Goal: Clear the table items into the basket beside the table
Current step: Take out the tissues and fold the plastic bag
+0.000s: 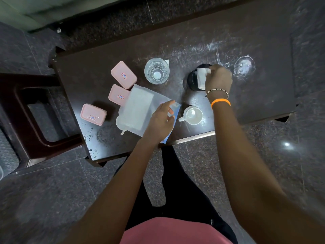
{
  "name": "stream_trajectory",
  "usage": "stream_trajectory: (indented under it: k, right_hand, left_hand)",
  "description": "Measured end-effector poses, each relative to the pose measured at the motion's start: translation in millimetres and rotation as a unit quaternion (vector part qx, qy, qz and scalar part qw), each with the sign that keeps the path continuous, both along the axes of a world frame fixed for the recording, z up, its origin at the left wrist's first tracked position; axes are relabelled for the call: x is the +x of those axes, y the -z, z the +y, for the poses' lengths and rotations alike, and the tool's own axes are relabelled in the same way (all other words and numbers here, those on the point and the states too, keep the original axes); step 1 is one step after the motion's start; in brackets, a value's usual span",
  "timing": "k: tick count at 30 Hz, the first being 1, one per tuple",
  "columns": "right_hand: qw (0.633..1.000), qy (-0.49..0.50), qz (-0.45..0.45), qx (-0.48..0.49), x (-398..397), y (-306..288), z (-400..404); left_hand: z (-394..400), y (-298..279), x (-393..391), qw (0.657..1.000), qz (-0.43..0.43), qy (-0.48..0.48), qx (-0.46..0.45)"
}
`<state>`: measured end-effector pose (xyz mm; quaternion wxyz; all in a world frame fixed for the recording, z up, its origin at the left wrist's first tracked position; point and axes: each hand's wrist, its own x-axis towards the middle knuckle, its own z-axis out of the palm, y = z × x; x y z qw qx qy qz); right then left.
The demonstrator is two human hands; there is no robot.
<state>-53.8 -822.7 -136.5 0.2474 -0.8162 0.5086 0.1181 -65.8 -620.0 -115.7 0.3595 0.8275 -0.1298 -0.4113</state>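
- The right hand is sitting right of the middle of the frame, pinching a white tissue with its fingers closed on it.
- The tissue is going down into a black cup that is standing on the dark table.
- The right wrist is wearing a bead bracelet and an orange band.
- The left hand is resting near the middle of the frame with its fingers spread loose, lying on a clear plastic bag and not gripping it.
- The bag is lying flat on the table, covering one corner of a pink box.
- A small white cup is standing just right of the left hand.
- A clear glass is standing above the bag.
- Three pink boxes with lids are sitting left of the bag: one at the top, one in the middle, one lower left.
- A dark chair is standing at the left edge of the frame.
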Motion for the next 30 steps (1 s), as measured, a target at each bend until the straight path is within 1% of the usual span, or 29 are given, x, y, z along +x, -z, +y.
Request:
stream_trajectory:
  k: [2,8,11,13,15,16,18,20,22,25,28,30]
  right_hand:
    - [1.0,0.008,0.001,-0.017,-2.7,-0.1,-1.0]
    - [1.0,-0.013,0.013,0.011,9.5,7.6,1.8]
    - [0.999,0.022,-0.031,0.005,3.9,8.6,0.0]
    - [0.997,0.025,-0.067,-0.015,-4.2,8.0,-0.4]
    - [0.997,-0.008,-0.075,-0.026,-9.7,9.7,0.4]
    - [0.997,-0.039,-0.066,-0.016,-10.9,11.6,0.9]
    - [0.994,-0.104,-0.026,0.031,-9.2,17.2,1.9]
    - [0.988,-0.138,0.022,0.065,-5.7,23.3,2.4]
    - [0.987,-0.146,0.042,0.055,-2.2,26.8,3.1]
    - [0.989,-0.143,0.012,0.034,7.8,24.7,6.8]
    - [0.983,-0.183,-0.006,0.018,22.9,20.4,16.4]
    - [0.979,-0.202,-0.011,0.026,34.3,19.0,25.4]
  left_hand:
    - [-1.9,1.0,2.5,1.0,0.0,-0.009,0.002]
    - [-1.8,4.0,4.7,1.0,0.004,-0.011,0.002]
    - [-3.1,4.7,5.4,1.0,0.003,-0.016,-0.001]
    - [-4.4,4.2,6.0,1.0,0.001,-0.021,-0.006]
    - [-5.4,4.6,6.6,1.0,-0.001,-0.023,-0.008]
    - [-5.7,4.8,6.9,1.0,-0.001,-0.024,-0.007]
    - [-6.8,5.7,8.2,1.0,-0.001,-0.028,-0.007]
    - [-7.6,6.2,10.2,0.999,0.0,-0.035,-0.006]
    - [-7.6,6.0,12.8,0.999,0.001,-0.043,-0.001]
    - [-5.0,5.0,18.7,0.998,0.003,-0.062,0.009]
    - [-2.1,5.3,25.7,0.996,0.004,-0.085,0.013]
    - [-0.1,6.1,30.0,0.995,0.008,-0.099,0.016]
